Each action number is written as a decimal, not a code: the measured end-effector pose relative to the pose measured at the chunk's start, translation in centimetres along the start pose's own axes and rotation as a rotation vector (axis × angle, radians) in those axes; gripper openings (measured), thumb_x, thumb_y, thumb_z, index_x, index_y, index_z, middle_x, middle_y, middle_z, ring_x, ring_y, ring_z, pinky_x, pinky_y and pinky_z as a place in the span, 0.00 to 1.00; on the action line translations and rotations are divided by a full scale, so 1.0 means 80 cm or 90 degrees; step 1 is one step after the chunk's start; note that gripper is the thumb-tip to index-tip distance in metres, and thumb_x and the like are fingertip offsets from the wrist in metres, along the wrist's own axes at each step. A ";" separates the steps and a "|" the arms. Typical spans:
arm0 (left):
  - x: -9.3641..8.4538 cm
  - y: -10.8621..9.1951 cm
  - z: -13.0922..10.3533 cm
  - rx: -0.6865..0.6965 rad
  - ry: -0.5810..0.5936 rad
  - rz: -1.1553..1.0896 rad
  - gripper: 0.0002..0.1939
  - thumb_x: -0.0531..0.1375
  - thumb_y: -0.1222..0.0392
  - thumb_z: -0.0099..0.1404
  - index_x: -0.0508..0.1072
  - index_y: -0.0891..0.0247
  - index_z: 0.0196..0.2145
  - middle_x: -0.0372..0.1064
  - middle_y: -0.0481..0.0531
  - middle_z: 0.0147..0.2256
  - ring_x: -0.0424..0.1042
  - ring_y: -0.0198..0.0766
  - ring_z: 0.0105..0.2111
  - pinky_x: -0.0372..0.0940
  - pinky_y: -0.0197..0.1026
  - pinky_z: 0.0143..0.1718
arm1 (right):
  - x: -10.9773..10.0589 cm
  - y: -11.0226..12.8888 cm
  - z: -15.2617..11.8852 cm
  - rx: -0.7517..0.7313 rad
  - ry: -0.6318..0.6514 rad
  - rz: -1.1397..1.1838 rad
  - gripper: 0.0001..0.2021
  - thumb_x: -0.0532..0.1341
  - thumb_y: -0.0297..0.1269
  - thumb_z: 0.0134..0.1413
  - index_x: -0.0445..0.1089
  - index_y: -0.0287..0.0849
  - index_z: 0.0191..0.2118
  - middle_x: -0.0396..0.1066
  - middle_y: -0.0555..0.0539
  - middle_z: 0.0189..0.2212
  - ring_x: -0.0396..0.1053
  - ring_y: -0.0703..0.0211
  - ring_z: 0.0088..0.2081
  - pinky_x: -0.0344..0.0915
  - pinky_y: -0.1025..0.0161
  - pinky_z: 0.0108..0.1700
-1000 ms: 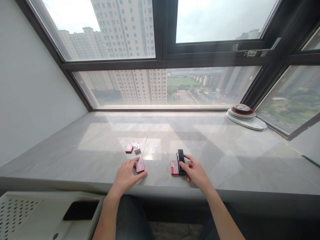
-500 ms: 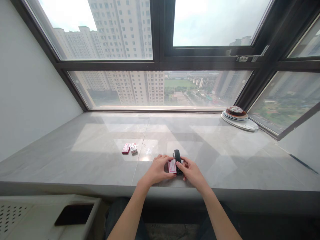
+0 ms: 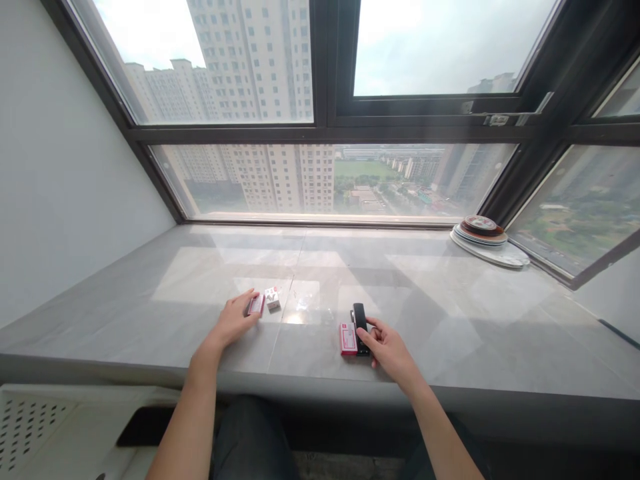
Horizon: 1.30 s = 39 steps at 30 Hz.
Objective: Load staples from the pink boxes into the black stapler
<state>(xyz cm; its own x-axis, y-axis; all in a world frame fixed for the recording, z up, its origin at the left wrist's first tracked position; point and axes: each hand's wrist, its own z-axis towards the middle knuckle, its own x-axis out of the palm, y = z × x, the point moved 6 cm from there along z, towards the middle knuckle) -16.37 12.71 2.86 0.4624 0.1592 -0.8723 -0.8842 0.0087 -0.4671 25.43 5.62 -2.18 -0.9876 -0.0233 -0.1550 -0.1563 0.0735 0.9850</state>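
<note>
My left hand (image 3: 236, 316) is at a small pink-and-white box (image 3: 257, 305) on the left of the stone ledge, thumb and fingers closed around its near and far sides. A small white box with dark print (image 3: 273, 298) stands just right of it. My right hand (image 3: 387, 345) grips a black stapler (image 3: 359, 327) from its right side, the thumb lying on top. Against the stapler's left side rests another pink-and-white box (image 3: 349, 339), touched by neither hand.
A stack of plates (image 3: 483, 237) sits in the far right corner by the window frame (image 3: 320, 136). Below the ledge's front edge, at lower left, is a white perforated piece (image 3: 75, 427) with a dark opening. A white wall (image 3: 75, 167) bounds the left side.
My left hand has let go of the box beside the stapler and moved left to the other pink-and-white box. My right hand stays at the stapler. The view has shifted slightly.
</note>
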 end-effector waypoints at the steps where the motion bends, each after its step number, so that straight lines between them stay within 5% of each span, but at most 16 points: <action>1: 0.002 0.003 -0.013 0.012 0.021 -0.005 0.32 0.59 0.53 0.57 0.70 0.54 0.60 0.65 0.50 0.62 0.59 0.52 0.62 0.56 0.50 0.63 | 0.000 -0.001 0.001 0.000 0.003 -0.001 0.32 0.63 0.60 0.55 0.68 0.45 0.59 0.55 0.59 0.22 0.59 0.67 0.16 0.65 0.65 0.19; 4: 0.009 -0.007 -0.051 0.065 0.065 -0.033 0.28 0.60 0.49 0.59 0.72 0.52 0.57 0.70 0.49 0.56 0.65 0.50 0.58 0.61 0.48 0.59 | 0.001 -0.003 0.002 -0.002 0.009 -0.004 0.32 0.63 0.60 0.55 0.67 0.45 0.59 0.56 0.59 0.22 0.59 0.67 0.17 0.65 0.65 0.19; 7: 0.023 -0.046 -0.076 0.125 0.068 -0.086 0.17 0.60 0.46 0.64 0.76 0.51 0.48 0.75 0.48 0.45 0.71 0.47 0.49 0.65 0.46 0.52 | 0.001 -0.007 0.004 0.002 0.010 -0.004 0.33 0.63 0.60 0.56 0.66 0.44 0.60 0.56 0.59 0.22 0.59 0.67 0.17 0.67 0.66 0.19; 11: 0.050 -0.105 -0.081 0.120 -0.048 -0.128 0.14 0.56 0.46 0.69 0.77 0.54 0.41 0.75 0.51 0.41 0.72 0.46 0.46 0.65 0.46 0.51 | 0.002 -0.010 0.004 0.002 0.006 -0.001 0.33 0.63 0.60 0.55 0.66 0.44 0.60 0.55 0.59 0.23 0.59 0.66 0.18 0.68 0.65 0.19; 14: 0.059 -0.119 -0.080 0.042 -0.106 -0.161 0.20 0.50 0.46 0.73 0.77 0.57 0.42 0.74 0.53 0.42 0.72 0.44 0.41 0.66 0.46 0.48 | 0.001 -0.008 0.003 -0.006 0.001 -0.001 0.33 0.63 0.60 0.56 0.67 0.44 0.60 0.54 0.59 0.23 0.59 0.66 0.18 0.69 0.65 0.19; 16: 0.057 -0.117 -0.081 0.033 -0.048 -0.188 0.21 0.48 0.45 0.73 0.76 0.57 0.47 0.73 0.54 0.46 0.73 0.43 0.41 0.67 0.46 0.48 | 0.000 -0.007 0.002 -0.009 -0.001 0.000 0.32 0.63 0.60 0.56 0.67 0.44 0.59 0.54 0.59 0.23 0.59 0.66 0.18 0.68 0.66 0.20; 18: 0.052 -0.114 -0.085 0.080 0.092 -0.201 0.23 0.54 0.43 0.70 0.72 0.54 0.56 0.69 0.54 0.54 0.72 0.45 0.46 0.67 0.46 0.50 | 0.000 -0.006 0.001 -0.010 0.000 0.004 0.32 0.63 0.60 0.55 0.68 0.44 0.58 0.53 0.59 0.23 0.60 0.66 0.18 0.68 0.66 0.20; 21: 0.037 -0.109 -0.095 0.170 0.288 -0.191 0.39 0.66 0.45 0.60 0.61 0.48 0.67 0.56 0.52 0.66 0.65 0.51 0.59 0.63 0.47 0.58 | -0.001 -0.005 0.002 -0.007 0.004 0.012 0.32 0.63 0.61 0.54 0.69 0.44 0.58 0.53 0.59 0.23 0.59 0.67 0.18 0.68 0.66 0.20; 23: 0.029 -0.111 -0.097 0.206 0.345 -0.186 0.41 0.68 0.48 0.58 0.60 0.47 0.67 0.53 0.50 0.68 0.60 0.52 0.62 0.59 0.48 0.62 | 0.000 -0.005 0.002 -0.001 0.006 0.020 0.33 0.64 0.60 0.54 0.68 0.44 0.58 0.52 0.59 0.23 0.59 0.67 0.19 0.70 0.65 0.20; 25: 0.030 -0.118 -0.094 0.216 0.372 -0.188 0.37 0.67 0.48 0.58 0.65 0.47 0.64 0.57 0.50 0.66 0.66 0.50 0.57 0.62 0.46 0.58 | 0.000 -0.006 0.002 0.004 0.007 0.032 0.33 0.64 0.60 0.54 0.68 0.44 0.59 0.50 0.59 0.23 0.58 0.66 0.20 0.71 0.64 0.21; 29: 0.046 -0.146 -0.081 0.189 0.279 -0.174 0.31 0.69 0.42 0.54 0.73 0.50 0.55 0.69 0.50 0.51 0.71 0.42 0.40 0.67 0.42 0.42 | 0.002 -0.006 0.002 0.004 0.006 0.044 0.31 0.65 0.59 0.54 0.69 0.45 0.58 0.51 0.59 0.22 0.57 0.66 0.21 0.73 0.64 0.23; 33: 0.064 -0.203 -0.081 0.257 0.155 -0.222 0.33 0.71 0.40 0.54 0.74 0.52 0.55 0.69 0.51 0.47 0.71 0.43 0.43 0.66 0.43 0.46 | 0.002 -0.003 0.001 0.005 0.005 0.045 0.31 0.65 0.58 0.54 0.69 0.45 0.58 0.52 0.59 0.22 0.58 0.66 0.21 0.73 0.63 0.22; 39: 0.099 -0.271 -0.093 0.365 0.124 -0.239 0.36 0.72 0.41 0.53 0.71 0.50 0.58 0.70 0.53 0.49 0.69 0.48 0.50 0.66 0.48 0.51 | 0.003 -0.002 0.002 -0.004 0.015 0.045 0.32 0.65 0.59 0.53 0.68 0.44 0.58 0.56 0.59 0.20 0.60 0.65 0.19 0.72 0.63 0.21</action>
<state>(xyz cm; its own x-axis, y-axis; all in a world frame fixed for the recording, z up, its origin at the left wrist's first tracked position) 6.95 6.47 4.99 0.6992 -0.1352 -0.7020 -0.5339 0.5543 -0.6385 25.24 5.79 -2.42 -0.9957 -0.0416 -0.0825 -0.0853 0.0689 0.9940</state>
